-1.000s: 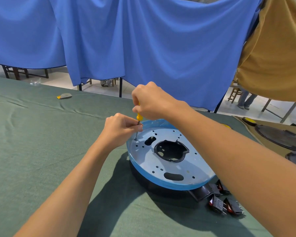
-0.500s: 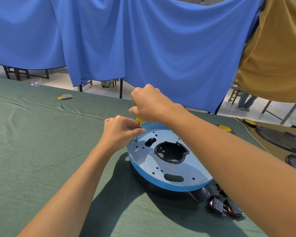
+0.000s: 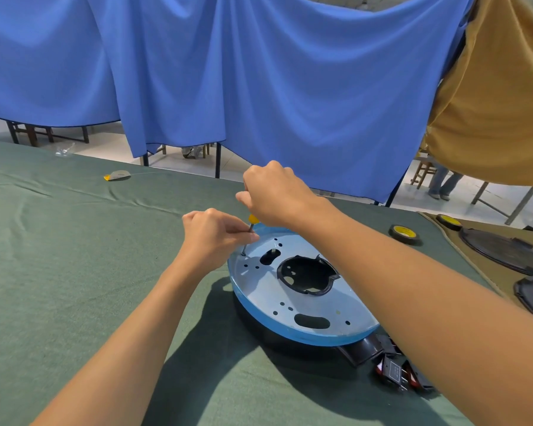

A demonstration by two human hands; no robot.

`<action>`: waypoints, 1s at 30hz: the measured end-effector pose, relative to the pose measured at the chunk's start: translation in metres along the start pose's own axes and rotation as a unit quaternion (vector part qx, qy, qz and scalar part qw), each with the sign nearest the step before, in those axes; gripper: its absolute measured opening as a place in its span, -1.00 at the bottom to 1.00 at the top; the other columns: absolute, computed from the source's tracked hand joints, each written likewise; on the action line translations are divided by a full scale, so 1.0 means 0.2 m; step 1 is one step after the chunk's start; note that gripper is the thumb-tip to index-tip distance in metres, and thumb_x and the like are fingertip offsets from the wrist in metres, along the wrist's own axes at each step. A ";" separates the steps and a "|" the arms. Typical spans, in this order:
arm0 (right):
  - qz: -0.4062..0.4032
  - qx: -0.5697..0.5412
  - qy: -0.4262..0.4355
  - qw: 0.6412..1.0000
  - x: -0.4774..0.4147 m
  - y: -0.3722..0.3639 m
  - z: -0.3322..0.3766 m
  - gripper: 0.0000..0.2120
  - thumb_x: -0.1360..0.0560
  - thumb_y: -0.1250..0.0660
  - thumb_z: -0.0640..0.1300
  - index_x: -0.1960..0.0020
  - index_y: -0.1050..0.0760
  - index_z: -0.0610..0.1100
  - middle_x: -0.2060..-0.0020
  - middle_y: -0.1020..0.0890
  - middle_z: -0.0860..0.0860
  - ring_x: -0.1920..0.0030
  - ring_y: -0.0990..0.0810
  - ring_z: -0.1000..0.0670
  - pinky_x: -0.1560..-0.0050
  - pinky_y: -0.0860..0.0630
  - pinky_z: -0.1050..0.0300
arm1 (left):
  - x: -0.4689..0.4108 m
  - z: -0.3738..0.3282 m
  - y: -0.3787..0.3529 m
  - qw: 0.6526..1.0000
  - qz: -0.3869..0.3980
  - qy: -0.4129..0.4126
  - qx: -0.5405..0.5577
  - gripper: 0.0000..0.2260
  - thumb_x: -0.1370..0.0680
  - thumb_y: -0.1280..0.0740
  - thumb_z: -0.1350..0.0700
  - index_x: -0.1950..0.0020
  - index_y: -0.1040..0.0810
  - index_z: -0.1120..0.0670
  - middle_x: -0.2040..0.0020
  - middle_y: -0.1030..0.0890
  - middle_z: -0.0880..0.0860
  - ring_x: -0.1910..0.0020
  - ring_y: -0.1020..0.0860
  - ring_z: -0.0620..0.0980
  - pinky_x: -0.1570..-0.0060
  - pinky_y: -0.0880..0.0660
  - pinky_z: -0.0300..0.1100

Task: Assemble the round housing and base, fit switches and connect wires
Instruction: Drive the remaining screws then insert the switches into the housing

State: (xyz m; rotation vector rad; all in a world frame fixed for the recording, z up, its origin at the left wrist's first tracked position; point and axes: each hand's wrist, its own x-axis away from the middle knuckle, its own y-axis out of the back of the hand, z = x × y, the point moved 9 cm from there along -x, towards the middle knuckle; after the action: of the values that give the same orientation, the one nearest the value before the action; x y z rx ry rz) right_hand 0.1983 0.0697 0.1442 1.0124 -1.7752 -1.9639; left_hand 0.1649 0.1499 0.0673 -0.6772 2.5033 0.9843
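A round housing lies on the green cloth, its pale blue perforated plate [image 3: 259, 284] facing up over a black base [image 3: 290, 339]. A black collar rings the plate's central opening [image 3: 308, 272]. My right hand [image 3: 274, 195] grips the yellow handle of a screwdriver [image 3: 252, 218] held upright over the plate's far left edge. My left hand [image 3: 213, 238] pinches the metal shaft just above the tip, which sits at a small hole. Several black and red rocker switches [image 3: 394, 368] lie by the housing's near right side, partly under my right forearm.
A tape roll [image 3: 404, 233] sits on the cloth at right, with dark round housings [image 3: 505, 250] on a tan cloth beyond. A small yellow and grey scrap [image 3: 117, 175] lies far left. Blue and tan curtains hang behind the table.
My right hand has shifted slightly on the screwdriver handle as if turning it. My left hand keeps its pinch on the shaft. The housing has not moved.
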 end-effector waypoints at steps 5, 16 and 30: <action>0.030 -0.052 0.051 0.997 -0.02 -0.01 0.04 -0.79 -0.52 -0.29 -0.13 -0.13 -0.41 -0.16 0.00 -0.49 -0.08 -0.05 -0.48 -0.15 0.18 -0.38 0.06 | -0.02 0.02 -0.04 0.999 0.039 -0.007 -0.021 -0.89 -0.53 -0.44 0.07 0.14 -0.76 0.02 0.30 -0.69 0.09 0.29 -0.46 -0.09 -0.25 -0.35 0.12; -0.005 0.016 0.023 1.000 -0.02 0.05 0.07 -0.59 -0.55 -0.29 -0.10 0.32 -0.11 -0.07 0.31 -0.25 -0.02 0.38 -0.24 0.02 0.45 -0.14 0.13 | 0.00 0.03 -0.01 1.000 0.014 0.013 0.006 -0.95 -0.46 -0.51 0.09 0.18 -0.75 0.03 0.28 -0.71 -0.03 0.02 -0.62 -0.03 -0.31 -0.31 0.13; 0.010 0.005 0.003 1.000 -0.01 0.02 0.05 -0.69 -0.55 -0.27 0.02 0.23 -0.23 -0.08 0.31 -0.26 0.01 0.17 -0.35 -0.15 0.24 -0.27 0.04 | 0.00 0.03 -0.02 0.999 0.027 0.029 0.035 -0.92 -0.45 -0.53 0.08 0.22 -0.73 0.06 0.31 -0.70 0.02 0.11 -0.62 0.01 -0.26 -0.37 0.19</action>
State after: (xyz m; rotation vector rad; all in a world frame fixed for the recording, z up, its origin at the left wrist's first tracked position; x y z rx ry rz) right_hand 0.1923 0.0788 0.1483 0.9990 -1.7879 -1.9408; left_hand 0.1677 0.1516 0.0598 -0.6292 2.6050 0.9034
